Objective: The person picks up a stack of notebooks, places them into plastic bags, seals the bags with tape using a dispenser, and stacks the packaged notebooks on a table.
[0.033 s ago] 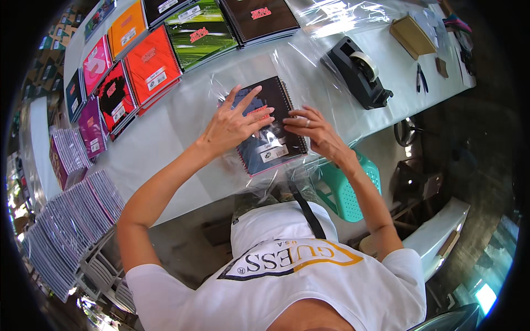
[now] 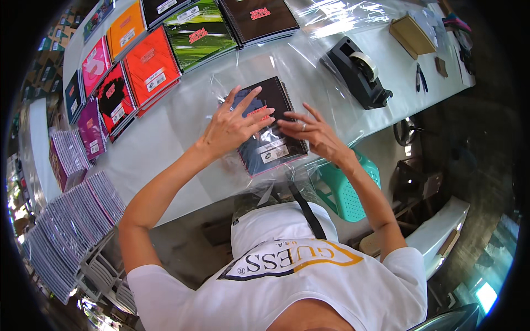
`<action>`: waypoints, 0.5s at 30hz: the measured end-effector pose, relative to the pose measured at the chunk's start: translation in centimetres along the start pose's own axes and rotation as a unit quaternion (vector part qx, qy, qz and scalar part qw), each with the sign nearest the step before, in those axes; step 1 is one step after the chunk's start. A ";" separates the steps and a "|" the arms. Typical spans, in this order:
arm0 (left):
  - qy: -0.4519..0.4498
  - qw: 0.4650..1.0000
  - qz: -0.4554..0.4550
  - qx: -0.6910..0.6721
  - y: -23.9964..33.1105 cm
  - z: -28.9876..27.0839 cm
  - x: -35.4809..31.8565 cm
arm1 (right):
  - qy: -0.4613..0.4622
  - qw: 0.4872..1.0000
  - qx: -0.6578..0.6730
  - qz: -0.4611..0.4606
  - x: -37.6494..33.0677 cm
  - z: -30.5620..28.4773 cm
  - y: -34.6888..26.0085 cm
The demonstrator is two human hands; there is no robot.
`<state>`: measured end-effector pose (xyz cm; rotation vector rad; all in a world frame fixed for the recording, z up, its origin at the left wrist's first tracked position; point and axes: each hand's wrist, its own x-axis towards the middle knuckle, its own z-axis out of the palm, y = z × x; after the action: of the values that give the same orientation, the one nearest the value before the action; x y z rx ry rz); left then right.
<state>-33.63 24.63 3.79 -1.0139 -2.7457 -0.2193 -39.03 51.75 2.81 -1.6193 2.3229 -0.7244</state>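
Head view: at centre the dark notebook lies, it seems already covered by clear film, whose edges look not yet fastened. The left hand rests on it, fingers spread; the right hand, unclenched, is at its 3 o'clock edge. The pale table carries notebook stacks at 10 o'clock, a black tape dispenser at 2; below, a green stool at 4 o'clock

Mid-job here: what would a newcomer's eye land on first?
Probably the dark spiral-bound notebook at the near edge of the pale plastic-covered table, with the left hand spread on its cover and the right hand over its spiral side. Next come the stacked orange-red notebooks and green-and-black streaked notebooks toward the far left, then the black tape dispenser at right.
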 end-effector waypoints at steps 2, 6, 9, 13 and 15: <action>0.010 1.000 -0.011 -0.006 0.2 0.0 0.0 | -0.018 1.000 -0.020 0.001 0.1 0.9 -0.5; 0.009 1.000 -0.025 -0.007 0.4 -0.3 -0.1 | -0.072 0.996 -0.051 -0.007 0.7 0.8 -1.1; 0.013 0.999 -0.028 -0.019 0.5 -0.7 -0.1 | -0.097 0.992 -0.078 -0.006 0.6 0.7 -1.9; 0.008 1.000 -0.013 -0.019 0.4 0.0 0.7 | -0.116 0.990 -0.084 0.009 0.8 0.4 -2.4; 0.007 1.000 -0.008 -0.013 0.2 1.5 0.7 | -0.126 0.989 -0.073 0.015 0.8 0.6 -2.7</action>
<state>-34.23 25.53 2.57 -0.9924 -2.7469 -0.2628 -36.89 50.09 3.77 -1.6238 2.2553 -0.3272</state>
